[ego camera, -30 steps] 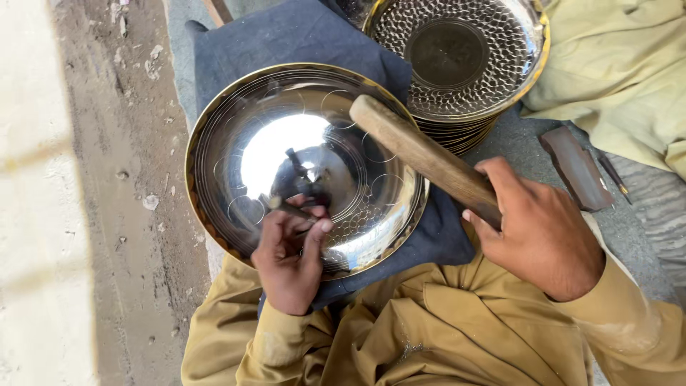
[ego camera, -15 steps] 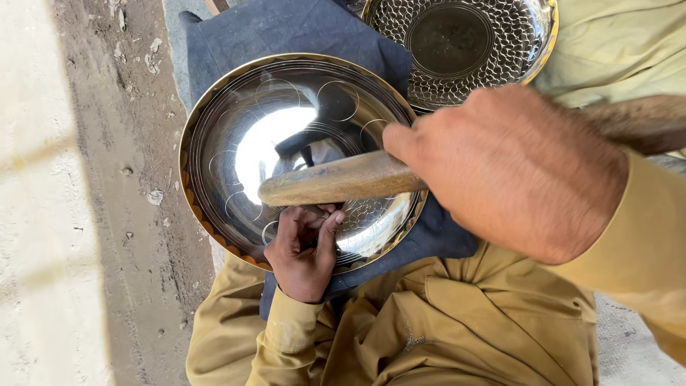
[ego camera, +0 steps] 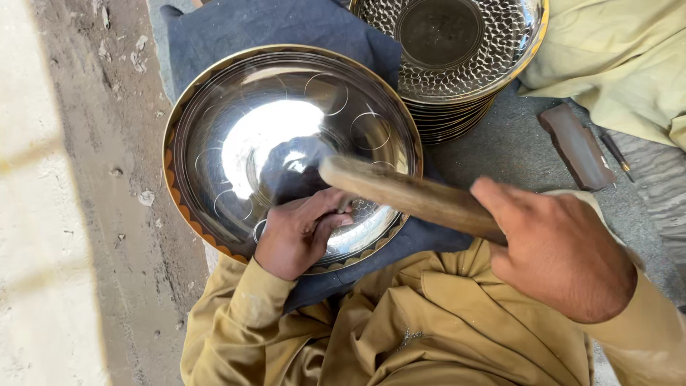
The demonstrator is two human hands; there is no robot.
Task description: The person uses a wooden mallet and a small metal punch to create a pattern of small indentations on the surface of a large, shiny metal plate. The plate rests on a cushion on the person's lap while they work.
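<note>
A large shiny metal bowl (ego camera: 236,136) with scribed circles and a gold rim lies on a dark blue cloth (ego camera: 286,28) over my lap. My left hand (ego camera: 296,236) rests inside the bowl near its lower edge, its fingers pinched on a small metal punch that is mostly hidden. My right hand (ego camera: 561,250) grips a wooden mallet handle (ego camera: 407,196), whose far end sits just above my left fingers.
A stack of hammered, dimpled metal bowls (ego camera: 457,50) stands at the upper right. A dark flat block (ego camera: 575,146) and a thin tool (ego camera: 614,154) lie on the grey ground to the right. Bare dusty concrete (ego camera: 93,179) runs along the left.
My right hand swung the wooden mallet up close to the camera, then back down and to the right. My left hand stayed on the punch in the bowl.
</note>
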